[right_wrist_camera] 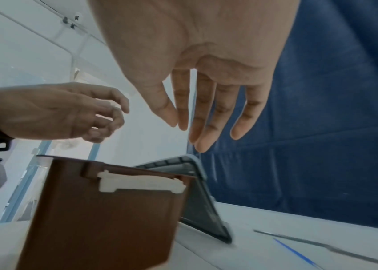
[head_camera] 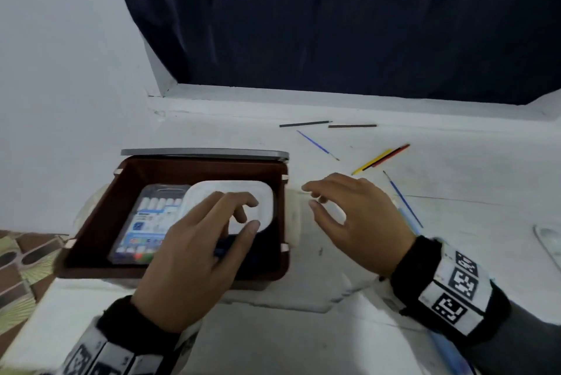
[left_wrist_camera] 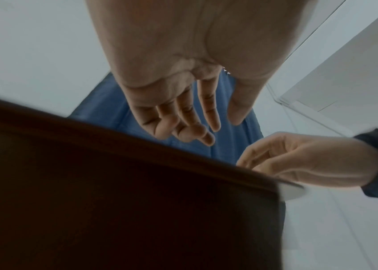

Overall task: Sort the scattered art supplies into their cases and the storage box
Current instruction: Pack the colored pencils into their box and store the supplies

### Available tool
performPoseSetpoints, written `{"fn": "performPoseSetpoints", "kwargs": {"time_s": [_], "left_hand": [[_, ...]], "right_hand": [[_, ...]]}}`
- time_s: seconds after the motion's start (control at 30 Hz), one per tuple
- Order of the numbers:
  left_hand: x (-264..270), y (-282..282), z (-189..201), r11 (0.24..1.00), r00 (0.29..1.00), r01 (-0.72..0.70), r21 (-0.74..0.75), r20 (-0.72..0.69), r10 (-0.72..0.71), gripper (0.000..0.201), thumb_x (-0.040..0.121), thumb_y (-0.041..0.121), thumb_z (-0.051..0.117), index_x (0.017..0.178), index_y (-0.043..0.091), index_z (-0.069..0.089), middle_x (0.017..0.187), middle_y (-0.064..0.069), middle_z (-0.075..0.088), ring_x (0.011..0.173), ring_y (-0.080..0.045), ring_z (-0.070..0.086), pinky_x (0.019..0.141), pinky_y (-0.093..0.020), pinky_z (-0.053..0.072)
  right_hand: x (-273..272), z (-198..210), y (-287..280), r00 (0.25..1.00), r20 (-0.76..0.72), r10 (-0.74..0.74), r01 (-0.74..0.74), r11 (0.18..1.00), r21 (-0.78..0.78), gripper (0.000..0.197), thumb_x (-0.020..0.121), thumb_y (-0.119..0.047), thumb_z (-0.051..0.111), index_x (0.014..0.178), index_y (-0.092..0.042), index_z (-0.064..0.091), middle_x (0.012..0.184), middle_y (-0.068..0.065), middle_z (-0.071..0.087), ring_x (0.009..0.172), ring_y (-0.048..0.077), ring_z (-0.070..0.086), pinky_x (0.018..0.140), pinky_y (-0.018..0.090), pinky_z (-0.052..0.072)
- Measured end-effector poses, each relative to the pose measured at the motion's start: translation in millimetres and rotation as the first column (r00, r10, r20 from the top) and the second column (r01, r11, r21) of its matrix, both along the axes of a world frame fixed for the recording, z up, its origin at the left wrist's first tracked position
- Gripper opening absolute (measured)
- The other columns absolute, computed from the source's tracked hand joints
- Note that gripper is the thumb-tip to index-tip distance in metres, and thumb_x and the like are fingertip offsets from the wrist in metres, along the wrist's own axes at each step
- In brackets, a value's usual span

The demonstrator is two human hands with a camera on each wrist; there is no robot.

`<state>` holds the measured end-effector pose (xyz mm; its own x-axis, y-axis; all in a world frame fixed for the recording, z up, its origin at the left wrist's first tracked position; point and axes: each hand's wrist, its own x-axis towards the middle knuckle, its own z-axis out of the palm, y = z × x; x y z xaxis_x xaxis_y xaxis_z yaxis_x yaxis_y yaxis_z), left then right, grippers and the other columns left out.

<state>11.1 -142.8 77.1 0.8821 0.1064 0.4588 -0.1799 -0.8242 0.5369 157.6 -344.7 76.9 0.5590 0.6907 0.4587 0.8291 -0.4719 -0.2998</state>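
Risk: loose pencils (head_camera: 381, 159) and brushes (head_camera: 403, 199) lie thin, flat on table (head_camera: 334, 344); my fingertips may slip, roll them away. Risk: white case (head_camera: 230, 192) and marker case (head_camera: 148, 219) fill brown box (head_camera: 282, 213); long pieces may jam, stop grey lid (head_camera: 205, 153), leaning behind box, from shutting.

My left hand (head_camera: 194, 256) hovers over box, fingers loosely spread, holding nothing. My right hand (head_camera: 355, 222) hangs just right of box, fingers relaxed, empty. More pencils (head_camera: 328, 124) far back near curtain (head_camera: 334, 25).

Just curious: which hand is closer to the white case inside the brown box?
Left. The left hand hovers directly over the white case; the right hand is outside the brown box, to its right.
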Motion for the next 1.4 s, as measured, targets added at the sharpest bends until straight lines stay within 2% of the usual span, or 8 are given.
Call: {"fn": "performPoseSetpoints", "kwargs": {"time_s": [0.17, 0.47, 0.6, 0.73, 0.87, 0.97, 1.07, 1.4], "left_hand": [[45.4, -89.7, -8.3, 0.996, 0.998, 0.056, -0.065, 0.010, -0.055, 0.020, 0.096, 0.038, 0.054, 0.114, 0.031, 0.057, 0.093, 0.016, 0.055, 0.076, -0.011, 0.055, 0.065, -0.012, 0.041], [148.6, -185.3, -27.5, 0.977, 0.999, -0.042, -0.207, -0.030, 0.037, 0.012, 0.095, 0.031, 0.061, 0.107, 0.034, 0.059, 0.087, 0.010, 0.062, 0.076, -0.016, 0.059, 0.063, -0.016, 0.041], [195.3, -184.6, -44.2, 0.979, 0.981, -0.101, -0.176, -0.184, 0.068, 0.010, 0.095, 0.028, 0.062, 0.102, 0.034, 0.058, 0.078, 0.010, 0.061, 0.068, -0.012, 0.059, 0.058, -0.015, 0.041], [242.7, -169.8, -56.0, 0.982, 0.906, -0.180, -0.057, -0.399, 0.142, 0.008, 0.095, 0.036, 0.059, 0.102, 0.034, 0.056, 0.083, 0.007, 0.065, 0.070, -0.009, 0.061, 0.073, -0.032, 0.054], [289.5, -158.1, -63.5, 0.968, 0.815, -0.239, 0.080, -0.526, 0.244, 0.015, 0.095, 0.041, 0.055, 0.107, 0.031, 0.056, 0.094, 0.005, 0.065, 0.083, -0.015, 0.062, 0.081, -0.033, 0.053], [316.1, -153.7, -68.0, 0.959, 0.738, -0.192, 0.209, -0.614, 0.281, 0.030, 0.096, 0.047, 0.048, 0.117, 0.028, 0.053, 0.111, 0.000, 0.055, 0.102, -0.020, 0.058, 0.091, -0.034, 0.048], [333.3, -155.7, -68.0, 0.951, 0.658, -0.155, 0.266, -0.690, 0.300, 0.031, 0.090, 0.052, 0.043, 0.108, 0.029, 0.054, 0.108, 0.003, 0.051, 0.100, -0.021, 0.057, 0.094, -0.039, 0.048], [363.6, -143.3, -86.7, 0.905, 0.643, 0.028, 0.424, -0.701, 0.308, 0.013, 0.093, 0.037, 0.047, 0.096, 0.025, 0.051, 0.108, -0.001, 0.058, 0.102, -0.025, 0.059, 0.092, -0.044, 0.049]], "right_hand": [[53.4, -18.2, -102.4, 0.994, -0.099, -0.047, 0.050, 0.998, 0.028, 0.017, 0.093, -0.026, 0.055, 0.099, -0.022, 0.070, 0.083, -0.007, 0.065, 0.072, 0.014, 0.062, 0.066, 0.041, 0.052], [156.6, -28.9, -215.9, 0.969, -0.215, -0.122, 0.124, 0.992, -0.005, 0.010, 0.091, -0.020, 0.064, 0.096, -0.026, 0.070, 0.084, -0.013, 0.068, 0.073, 0.004, 0.062, 0.071, 0.033, 0.054], [207.1, -36.2, -221.4, 0.932, -0.328, -0.155, 0.160, 0.987, -0.013, 0.012, 0.090, -0.020, 0.063, 0.094, -0.030, 0.069, 0.081, -0.014, 0.067, 0.072, 0.004, 0.062, 0.072, 0.030, 0.053], [247.4, -51.4, -220.8, 0.888, -0.406, -0.217, 0.211, 0.976, -0.059, 0.013, 0.088, -0.019, 0.063, 0.092, -0.030, 0.069, 0.079, -0.013, 0.065, 0.071, 0.004, 0.060, 0.076, 0.032, 0.053], [285.0, -64.7, -213.9, 0.905, -0.376, -0.198, 0.175, 0.980, -0.094, 0.015, 0.089, -0.016, 0.060, 0.094, -0.027, 0.070, 0.084, -0.013, 0.067, 0.075, 0.009, 0.062, 0.079, 0.035, 0.054], [311.2, -70.8, -202.7, 0.940, -0.319, -0.124, 0.076, 0.985, -0.157, 0.020, 0.092, -0.016, 0.056, 0.107, -0.020, 0.069, 0.105, -0.007, 0.068, 0.094, 0.013, 0.061, 0.091, 0.030, 0.049], [333.2, -78.5, -185.1, 0.943, -0.324, -0.074, -0.041, 0.941, -0.335, 0.031, 0.097, -0.019, 0.049, 0.126, -0.019, 0.060, 0.127, -0.004, 0.059, 0.119, 0.016, 0.052, 0.102, 0.030, 0.040], [359.3, -97.9, -134.7, 0.997, -0.066, -0.028, -0.021, 0.770, -0.637, 0.024, 0.095, -0.008, 0.043, 0.112, -0.017, 0.057, 0.115, 0.002, 0.052, 0.103, 0.025, 0.057, 0.084, 0.036, 0.041]]}}
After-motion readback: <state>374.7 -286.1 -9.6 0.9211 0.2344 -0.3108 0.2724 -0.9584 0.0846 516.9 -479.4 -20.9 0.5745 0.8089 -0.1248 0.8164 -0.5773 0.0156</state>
